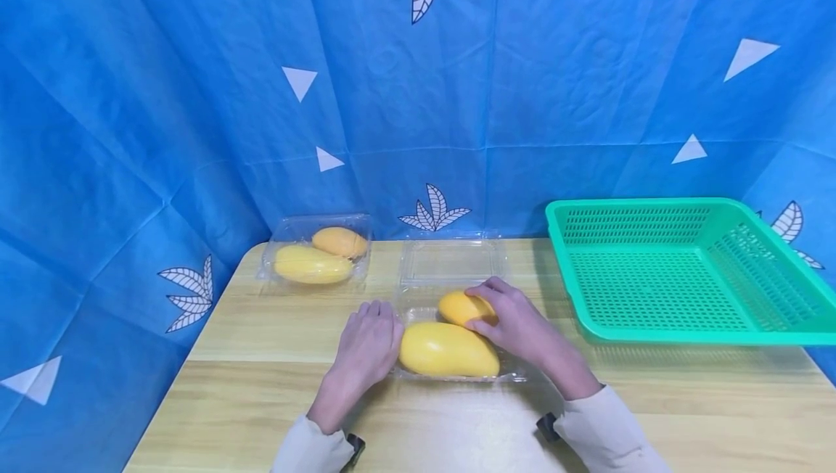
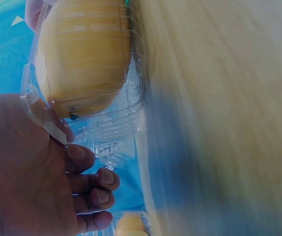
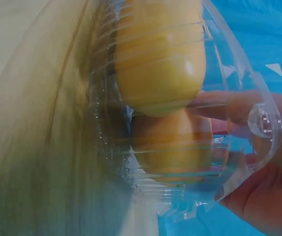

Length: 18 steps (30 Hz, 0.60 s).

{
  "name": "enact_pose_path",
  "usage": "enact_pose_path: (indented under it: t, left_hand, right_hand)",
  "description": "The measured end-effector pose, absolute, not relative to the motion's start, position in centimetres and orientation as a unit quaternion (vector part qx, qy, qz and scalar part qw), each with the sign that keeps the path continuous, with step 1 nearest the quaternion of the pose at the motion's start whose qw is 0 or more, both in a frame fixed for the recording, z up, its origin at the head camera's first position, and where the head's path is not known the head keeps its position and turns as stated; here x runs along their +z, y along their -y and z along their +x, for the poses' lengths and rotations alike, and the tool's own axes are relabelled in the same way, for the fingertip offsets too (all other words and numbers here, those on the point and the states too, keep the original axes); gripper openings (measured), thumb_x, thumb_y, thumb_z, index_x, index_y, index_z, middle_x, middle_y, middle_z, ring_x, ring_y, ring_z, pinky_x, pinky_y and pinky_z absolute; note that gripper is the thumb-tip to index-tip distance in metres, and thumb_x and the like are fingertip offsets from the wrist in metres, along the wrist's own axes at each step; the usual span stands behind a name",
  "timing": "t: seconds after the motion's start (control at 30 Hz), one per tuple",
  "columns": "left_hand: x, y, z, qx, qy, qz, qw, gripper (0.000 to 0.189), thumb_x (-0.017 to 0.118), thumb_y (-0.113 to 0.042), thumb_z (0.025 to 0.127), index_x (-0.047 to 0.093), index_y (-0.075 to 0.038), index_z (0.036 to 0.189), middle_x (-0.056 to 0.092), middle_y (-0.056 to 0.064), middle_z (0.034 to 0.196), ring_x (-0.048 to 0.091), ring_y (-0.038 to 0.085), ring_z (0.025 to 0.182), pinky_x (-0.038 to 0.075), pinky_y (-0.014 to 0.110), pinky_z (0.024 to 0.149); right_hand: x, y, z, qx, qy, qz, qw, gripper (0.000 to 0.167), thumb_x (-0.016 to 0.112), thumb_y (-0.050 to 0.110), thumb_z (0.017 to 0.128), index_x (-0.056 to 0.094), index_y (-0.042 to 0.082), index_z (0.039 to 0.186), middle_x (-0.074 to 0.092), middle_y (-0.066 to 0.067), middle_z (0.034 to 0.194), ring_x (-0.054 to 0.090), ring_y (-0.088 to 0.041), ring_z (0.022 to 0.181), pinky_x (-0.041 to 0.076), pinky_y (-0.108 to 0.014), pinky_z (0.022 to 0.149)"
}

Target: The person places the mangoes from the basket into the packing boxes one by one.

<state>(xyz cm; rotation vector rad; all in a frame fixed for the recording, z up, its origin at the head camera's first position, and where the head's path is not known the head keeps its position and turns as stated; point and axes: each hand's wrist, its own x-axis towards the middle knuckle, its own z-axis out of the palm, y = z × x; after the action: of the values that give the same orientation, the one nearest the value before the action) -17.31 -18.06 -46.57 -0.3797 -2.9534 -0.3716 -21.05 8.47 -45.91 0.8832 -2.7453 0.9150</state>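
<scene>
A clear plastic clamshell box (image 1: 418, 313) lies with its lid (image 1: 451, 261) folded back on the table. In its near part sits a large yellow mango (image 1: 447, 350), and behind that a smaller orange-yellow mango (image 1: 465, 308). My right hand (image 1: 522, 321) reaches over the box's right side and grips the smaller mango between thumb and fingers; the right wrist view shows these fingers (image 3: 219, 105) through the clear wall. With curled fingers, my left hand (image 1: 369, 342) holds the box's left rim, thumb and forefinger meeting at the edge in the left wrist view.
Back left on the table, another clear box (image 1: 281, 230) holds a yellow mango (image 1: 312, 265) and an orange one (image 1: 339, 241). A green perforated basket (image 1: 575, 306) stands at the right. A blue patterned curtain (image 1: 418, 96) hangs behind the wooden table (image 1: 261, 386).
</scene>
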Motion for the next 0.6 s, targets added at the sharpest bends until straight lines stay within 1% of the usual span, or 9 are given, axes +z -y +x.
enact_pose_path:
  t: [0.13,0.2,0.33,0.4,0.5,0.6]
  left_hand:
    - [-46.5,18.1,-17.4,-0.124,0.982,-0.125,0.069,0.027,0.046,-0.017,0.105,0.047,-0.008,0.079,0.042,0.004,0.073,0.040,0.023,0.070,0.040,0.038,0.068]
    - [-46.5,18.1,-17.4,-0.121,0.983,-0.124,0.067,0.027,0.046,-0.017,0.105,0.047,-0.008,0.079,0.042,0.004,0.074,0.040,0.023,0.070,0.040,0.039,0.069]
    - [-46.4,18.1,-17.5,-0.119,0.983,-0.122,0.068,0.028,0.045,-0.017,0.106,0.047,-0.008,0.079,0.042,0.004,0.074,0.041,0.023,0.070,0.040,0.039,0.069]
    - [-46.4,18.0,-17.6,-0.117,0.983,-0.122,0.068,0.028,0.045,-0.018,0.106,0.047,-0.009,0.079,0.042,0.004,0.073,0.041,0.023,0.070,0.040,0.038,0.068]
    - [-46.5,18.1,-17.6,-0.113,0.984,-0.122,0.066,0.028,0.044,-0.018,0.106,0.047,-0.009,0.080,0.042,0.004,0.073,0.041,0.022,0.070,0.040,0.037,0.068]
    - [-46.6,18.1,-17.5,-0.112,0.984,-0.122,0.065,0.028,0.044,-0.018,0.106,0.047,-0.008,0.080,0.041,0.004,0.074,0.040,0.022,0.070,0.040,0.037,0.068]
  right_hand:
    - [-45.7,-8.6,-21.2,0.298,0.907,0.293,0.053,0.051,0.084,0.026,0.086,0.067,0.001,0.127,0.068,-0.013,0.119,0.065,-0.030,0.109,0.055,-0.046,0.094]
    - [-45.6,-8.7,-21.4,0.309,0.902,0.294,0.059,0.047,0.083,0.024,0.087,0.068,0.000,0.124,0.069,-0.014,0.116,0.066,-0.030,0.105,0.056,-0.045,0.090]
    - [-45.6,-9.0,-22.3,0.365,0.882,0.277,0.105,0.031,0.079,0.013,0.090,0.070,-0.003,0.114,0.071,-0.016,0.106,0.069,-0.028,0.093,0.059,-0.042,0.080]
    - [-45.7,-9.2,-22.8,0.402,0.870,0.254,0.133,0.023,0.076,0.006,0.091,0.070,-0.005,0.111,0.071,-0.017,0.104,0.069,-0.029,0.091,0.059,-0.043,0.079]
    - [-45.9,-9.7,-23.2,0.447,0.856,0.209,0.155,0.022,0.071,0.000,0.092,0.068,-0.006,0.113,0.070,-0.019,0.110,0.069,-0.032,0.098,0.058,-0.046,0.086]
    - [-46.2,-10.1,-23.4,0.481,0.847,0.166,0.153,0.025,0.067,-0.001,0.094,0.066,-0.006,0.118,0.067,-0.022,0.116,0.067,-0.036,0.107,0.056,-0.047,0.092]
